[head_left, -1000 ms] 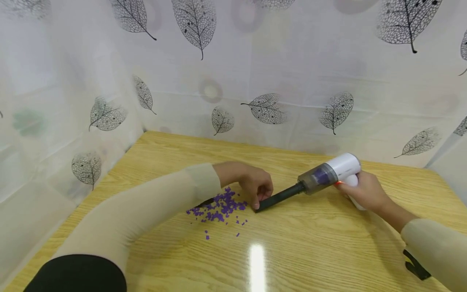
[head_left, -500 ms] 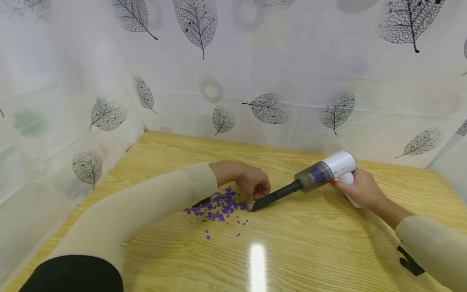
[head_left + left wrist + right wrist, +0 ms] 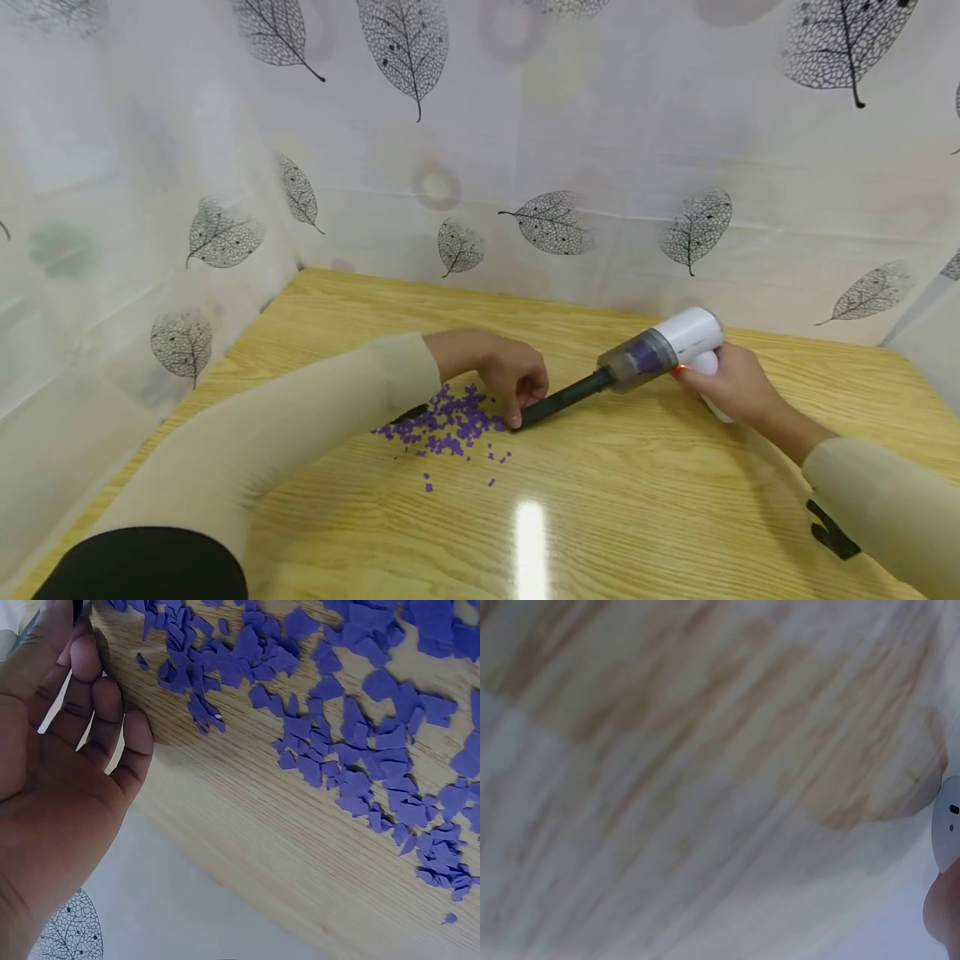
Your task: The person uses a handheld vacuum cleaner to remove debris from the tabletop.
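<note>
1. As the right hand grips the handheld vacuum, the left hand pinches the tip of its black nozzle, its other fingers loosely bent
2. And there's the move! Over the last second vacuum and left hand have slid leftward together, low over the wooden table, and the nozzle tip is now right at the edge of the purple scraps (whether it touches one, I cannot tell)
3. That looks like useful ground gained: the mouth seems close enough to work on the nearest bits, though the heap still lies spread, with a few strays toward the near side
4. Purple shows inside the clear dust cup, and a red light glows by the right thumb
5. Checking for brands: no logo, label or lettering readable on the vacuum, and only leaf prints on the curtain behind
</note>
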### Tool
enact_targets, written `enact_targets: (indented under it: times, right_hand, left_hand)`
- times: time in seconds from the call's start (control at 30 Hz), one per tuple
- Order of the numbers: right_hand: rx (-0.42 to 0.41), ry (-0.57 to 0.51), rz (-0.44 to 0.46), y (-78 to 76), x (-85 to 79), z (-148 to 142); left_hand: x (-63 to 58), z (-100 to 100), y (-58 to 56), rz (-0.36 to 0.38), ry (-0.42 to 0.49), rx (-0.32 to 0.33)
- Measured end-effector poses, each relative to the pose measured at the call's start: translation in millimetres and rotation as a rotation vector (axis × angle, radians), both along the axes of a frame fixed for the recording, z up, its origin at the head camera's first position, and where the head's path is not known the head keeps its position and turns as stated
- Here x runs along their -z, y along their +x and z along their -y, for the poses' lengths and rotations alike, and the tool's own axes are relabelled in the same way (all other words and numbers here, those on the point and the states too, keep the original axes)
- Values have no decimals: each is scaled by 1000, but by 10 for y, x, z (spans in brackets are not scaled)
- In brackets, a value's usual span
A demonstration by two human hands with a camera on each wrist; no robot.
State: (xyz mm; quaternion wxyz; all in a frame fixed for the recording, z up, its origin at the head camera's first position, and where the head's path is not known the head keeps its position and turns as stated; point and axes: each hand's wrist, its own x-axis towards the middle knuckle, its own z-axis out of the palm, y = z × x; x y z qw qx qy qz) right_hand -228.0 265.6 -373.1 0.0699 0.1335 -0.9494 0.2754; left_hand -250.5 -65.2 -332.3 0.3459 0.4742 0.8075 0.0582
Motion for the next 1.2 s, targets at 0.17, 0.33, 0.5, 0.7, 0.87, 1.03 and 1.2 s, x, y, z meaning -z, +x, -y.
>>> enact_targets:
  times: [0.17, 0.33, 0.5, 0.7, 0.87, 1.03, 1.2]
  right_hand:
    - [-9, 1, -17, -10, -3, 42]
    - [-15, -3, -16, -15, -20, 93]
    - [-28, -16, -3, -34, -21, 155]
    - [-31, -3, 5, -75, -2, 195]
    - [-24, 0, 4, -82, -11, 217]
    - [-14, 1, 3, -92, -22, 259]
    - [-13, 3, 2, -111, -12, 279]
  left_hand:
    - [-23, 26, 17, -18, -12, -10]
    - [-40, 51, 23, -41, -25, -2]
    - [-43, 92, 21, -57, -47, -18]
    - [-41, 141, 10, -51, -53, -35]
    - [-59, 167, -15, -59, -66, -36]
    - [-75, 199, -45, -64, -71, -39]
    - [-65, 219, -56, -44, -73, -50]
